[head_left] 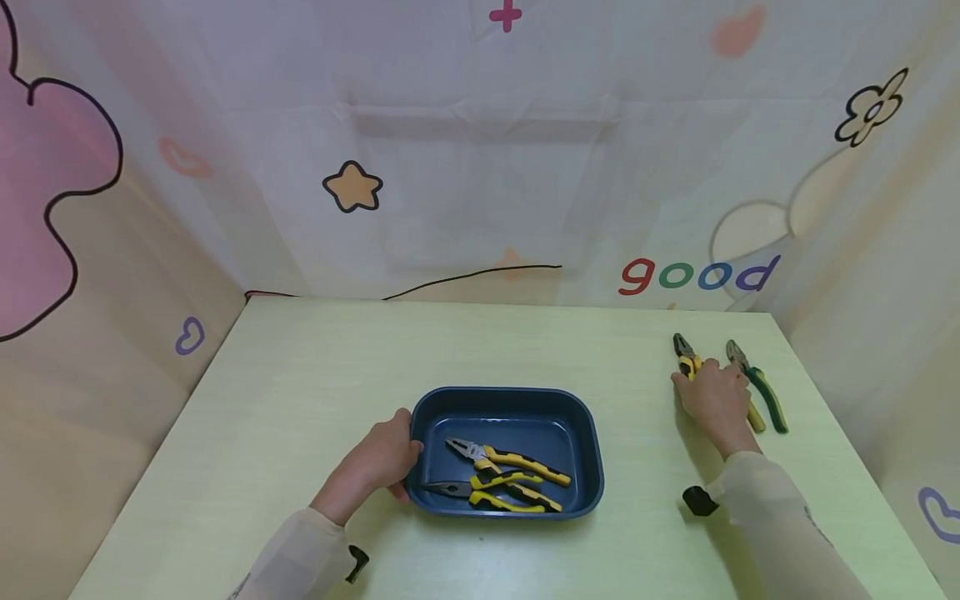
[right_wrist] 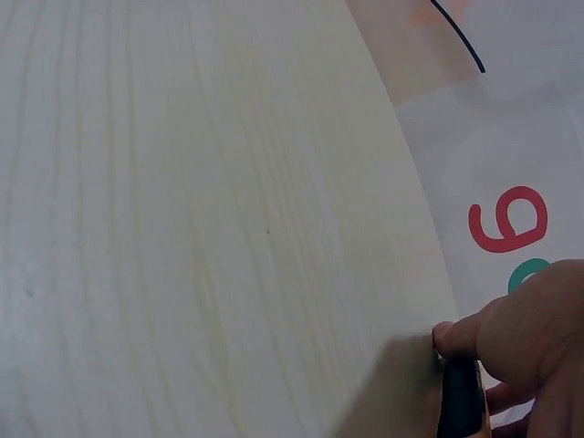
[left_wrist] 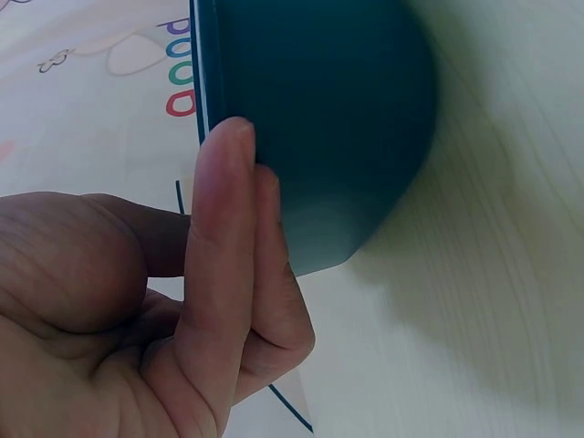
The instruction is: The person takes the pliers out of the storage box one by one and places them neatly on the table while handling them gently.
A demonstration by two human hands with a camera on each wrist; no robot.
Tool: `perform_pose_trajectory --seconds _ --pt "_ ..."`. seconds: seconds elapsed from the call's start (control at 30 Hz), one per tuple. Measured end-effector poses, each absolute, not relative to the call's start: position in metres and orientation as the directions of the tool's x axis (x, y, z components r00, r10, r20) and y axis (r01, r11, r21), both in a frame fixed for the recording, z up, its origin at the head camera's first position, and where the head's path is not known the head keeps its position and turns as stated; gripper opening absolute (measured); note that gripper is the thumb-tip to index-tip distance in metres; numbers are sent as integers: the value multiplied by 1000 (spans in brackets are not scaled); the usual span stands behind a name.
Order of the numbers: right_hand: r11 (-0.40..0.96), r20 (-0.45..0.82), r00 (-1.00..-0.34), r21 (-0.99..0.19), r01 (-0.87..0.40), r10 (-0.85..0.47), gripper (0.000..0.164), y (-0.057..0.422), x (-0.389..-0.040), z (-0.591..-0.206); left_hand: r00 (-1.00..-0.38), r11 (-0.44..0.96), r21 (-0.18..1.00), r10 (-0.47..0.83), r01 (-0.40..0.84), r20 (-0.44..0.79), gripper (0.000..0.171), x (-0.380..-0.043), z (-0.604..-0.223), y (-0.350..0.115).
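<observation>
On the left, my left hand (head_left: 386,454) grips the short side of a dark blue rectangular tray (head_left: 525,429). The left wrist view shows its fingers (left_wrist: 219,210) against the tray's outer wall (left_wrist: 328,119). Combination pliers (head_left: 528,463) and needle-nose pliers (head_left: 450,489), both yellow and black, lie overlapping in the tray. Far to the right, my right hand (head_left: 716,400) holds yellow-and-black pliers (head_left: 684,350), covering their middle; head and one handle end show. In the right wrist view the thumb is on a black handle part (right_wrist: 463,397). Green-handled pliers (head_left: 768,400) lie just right of this hand.
The pale wooden table (head_left: 322,367) ends at a printed cloth backdrop (head_left: 487,200), with cloth at both sides too. Pale sleeves cover both forearms, and a black strap end (head_left: 700,501) hangs from the right one.
</observation>
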State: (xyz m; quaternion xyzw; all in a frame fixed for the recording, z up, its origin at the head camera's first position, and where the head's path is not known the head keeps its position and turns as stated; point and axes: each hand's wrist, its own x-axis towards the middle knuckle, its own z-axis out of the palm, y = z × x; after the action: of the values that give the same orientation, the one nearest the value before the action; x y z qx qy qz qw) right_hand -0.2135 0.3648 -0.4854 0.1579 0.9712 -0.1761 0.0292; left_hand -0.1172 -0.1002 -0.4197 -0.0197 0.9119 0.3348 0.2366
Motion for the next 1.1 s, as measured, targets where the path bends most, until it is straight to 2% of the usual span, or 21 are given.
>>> perform_pose_trajectory --seconds 0.83,1.1 --pt "887 -113 -943 -320 334 314 66 361 -212 -485 -888 771 606 125 -194 -443 35 -117 -421 -100" --pt "905 -96 -952 -298 305 289 64 364 -211 -486 -890 770 610 128 -190 -438 34 -117 -420 -100"
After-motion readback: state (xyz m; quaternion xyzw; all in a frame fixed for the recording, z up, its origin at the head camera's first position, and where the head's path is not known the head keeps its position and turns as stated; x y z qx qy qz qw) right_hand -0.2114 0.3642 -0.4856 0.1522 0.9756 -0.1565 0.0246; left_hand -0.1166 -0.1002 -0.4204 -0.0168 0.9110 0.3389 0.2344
